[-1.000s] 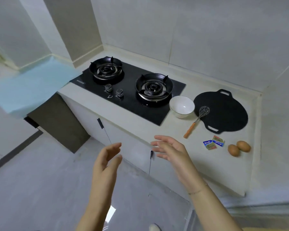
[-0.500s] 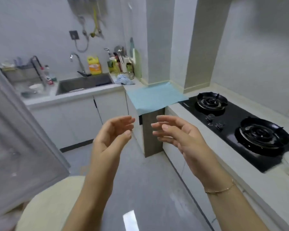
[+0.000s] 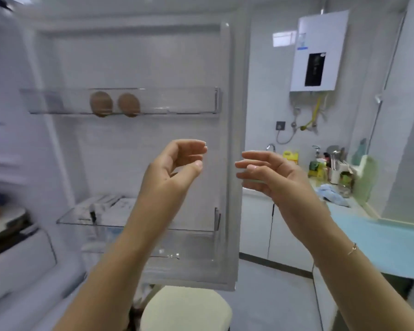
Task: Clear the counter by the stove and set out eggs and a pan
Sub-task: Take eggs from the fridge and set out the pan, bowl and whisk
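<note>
Two brown eggs (image 3: 114,104) sit side by side in the upper clear shelf (image 3: 182,101) of an open fridge door (image 3: 230,149). My left hand (image 3: 175,168) is raised in front of the door, below the eggs, fingers loosely curved and holding nothing. My right hand (image 3: 270,175) hovers beside it at the door's edge, fingers relaxed and empty. The stove, the pan and the counter by it are out of view.
A lower door shelf (image 3: 153,220) holds white packets. A pale round stool (image 3: 187,309) stands on the floor below the door. To the right are a light blue mat (image 3: 380,242) on the counter, a sink area with bottles (image 3: 320,166), and a wall water heater (image 3: 318,51).
My view has swung left from the stove counter past the sink to the open fridge door. Both hands stayed raised and empty, and now sit in front of the door shelves.
</note>
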Demonstrator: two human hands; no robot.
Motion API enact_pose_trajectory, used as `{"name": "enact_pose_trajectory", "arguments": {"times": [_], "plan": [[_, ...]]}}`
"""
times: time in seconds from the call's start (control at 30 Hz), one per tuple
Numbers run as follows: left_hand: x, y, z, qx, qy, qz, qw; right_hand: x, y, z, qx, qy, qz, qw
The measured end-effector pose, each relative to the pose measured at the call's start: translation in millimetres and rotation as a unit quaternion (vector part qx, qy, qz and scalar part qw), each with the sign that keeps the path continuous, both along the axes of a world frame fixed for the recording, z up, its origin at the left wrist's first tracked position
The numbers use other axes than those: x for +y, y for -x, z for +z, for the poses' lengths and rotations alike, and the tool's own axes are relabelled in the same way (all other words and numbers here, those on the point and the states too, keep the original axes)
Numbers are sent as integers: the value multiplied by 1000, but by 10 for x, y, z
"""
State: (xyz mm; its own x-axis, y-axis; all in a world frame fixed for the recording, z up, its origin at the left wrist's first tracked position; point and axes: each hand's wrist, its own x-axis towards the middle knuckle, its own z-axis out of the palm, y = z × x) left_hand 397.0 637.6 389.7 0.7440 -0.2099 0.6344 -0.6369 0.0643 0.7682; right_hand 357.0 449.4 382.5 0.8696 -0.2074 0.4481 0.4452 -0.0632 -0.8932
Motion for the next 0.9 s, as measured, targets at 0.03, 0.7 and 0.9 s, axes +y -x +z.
{"name": "enact_pose_trajectory", "arguments": {"times": [0.03, 0.7, 0.9], "plan": [[110, -69, 115, -12, -3, 27, 1000, 81, -128, 105, -9, 9, 13, 1000], [1312, -1742, 1921, 101, -539, 222, 806, 1467, -1745, 1987, 19, 540, -1, 842], [1385, -1944, 1887, 161, -504, 132, 838, 1621, -2027, 1993, 177, 580, 78, 792]]}}
